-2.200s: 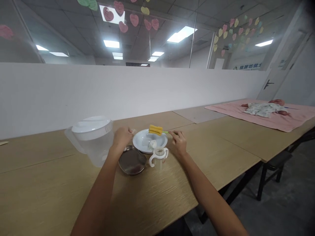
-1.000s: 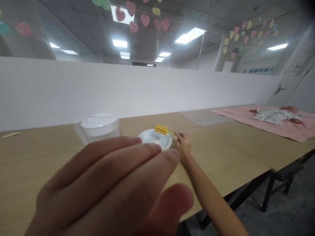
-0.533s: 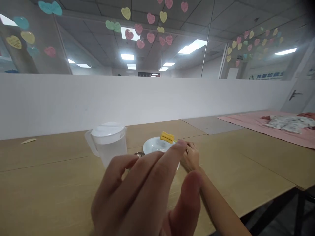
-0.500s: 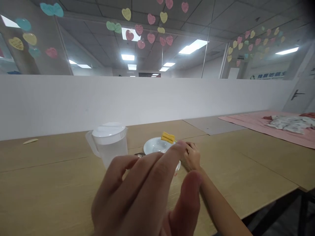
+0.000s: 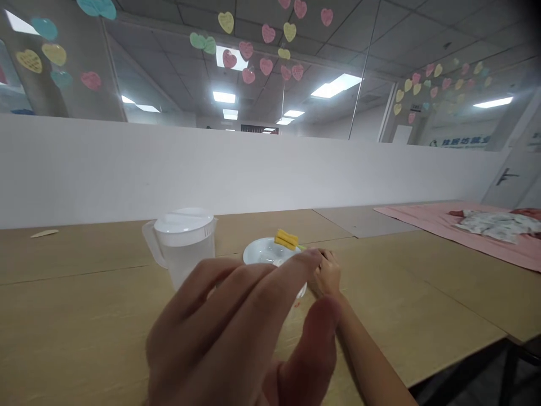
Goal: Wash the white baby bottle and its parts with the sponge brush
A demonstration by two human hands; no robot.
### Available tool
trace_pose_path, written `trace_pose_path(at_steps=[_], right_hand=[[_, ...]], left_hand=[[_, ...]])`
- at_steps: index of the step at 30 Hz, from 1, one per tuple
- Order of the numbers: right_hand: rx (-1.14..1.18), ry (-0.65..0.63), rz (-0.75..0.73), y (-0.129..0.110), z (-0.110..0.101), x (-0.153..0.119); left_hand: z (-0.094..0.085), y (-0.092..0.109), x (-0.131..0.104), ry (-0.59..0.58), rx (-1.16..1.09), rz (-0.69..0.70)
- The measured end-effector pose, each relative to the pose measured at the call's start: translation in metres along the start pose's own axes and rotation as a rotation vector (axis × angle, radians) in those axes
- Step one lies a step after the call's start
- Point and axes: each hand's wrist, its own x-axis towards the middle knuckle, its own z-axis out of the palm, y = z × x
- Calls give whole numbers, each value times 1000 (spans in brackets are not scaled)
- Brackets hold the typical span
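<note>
My left hand (image 5: 240, 327) looms large in the foreground, fingers slightly bent and thumb apart, with nothing visible between them. Beyond it, my right hand (image 5: 328, 273) is closed around the thin greenish handle of a yellow sponge-like head (image 5: 286, 239). That head is over the right rim of a white plate (image 5: 257, 246). Part of the plate and what lies nearer is hidden behind my left hand. A clear pitcher with a white lid (image 5: 185, 231) stands upright to the left of the plate.
The wooden tabletop (image 5: 76, 321) runs up to a low white wall (image 5: 169, 169). A flat, pale, thin piece (image 5: 44, 233) lies at the far left. On the right, a pink cloth (image 5: 426, 217) bears a patterned white cloth (image 5: 492, 224). The table's edge is at lower right.
The view has tilted slightly, shifting the pitcher and plate a little left in the picture. A small metal rim beside the plate is now hidden behind my left hand. Both hands keep nearly the same pose.
</note>
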Motion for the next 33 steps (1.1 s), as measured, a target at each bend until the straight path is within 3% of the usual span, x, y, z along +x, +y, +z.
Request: trace_pose_path(at_steps=[4, 7, 10, 13, 14, 18, 19, 20, 23, 26, 33], right_hand=[[16, -19, 9, 0, -1, 0], [10, -20, 18, 1, 0, 0], [1, -8, 33, 1, 1, 0], [4, -8, 49, 2, 2, 1], [2, -8, 52, 2, 2, 1], [-14, 2, 51, 2, 2, 2], [-17, 5, 50, 2, 2, 2], [-19, 7, 50, 2, 2, 3], [-20, 4, 48, 2, 3, 3], [-24, 1, 45, 2, 4, 3], [-12, -4, 38, 2, 7, 2]], left_hand=[[-5, 7, -1, -18, -66, -24], [-2, -3, -8, -9, -102, -9], [20, -33, -17, -39, -114, 141], [55, -68, -19, -76, -79, 301], [68, -78, -18, -185, 8, 222], [113, -109, -31, -905, 108, -163], [123, -117, -40, -1023, 104, -219], [133, -124, -50, -1066, 100, -268], [158, -146, -85, -1094, -12, -421], [172, -160, -109, -1115, -46, -455], [188, -165, -120, -1050, -119, -489]])
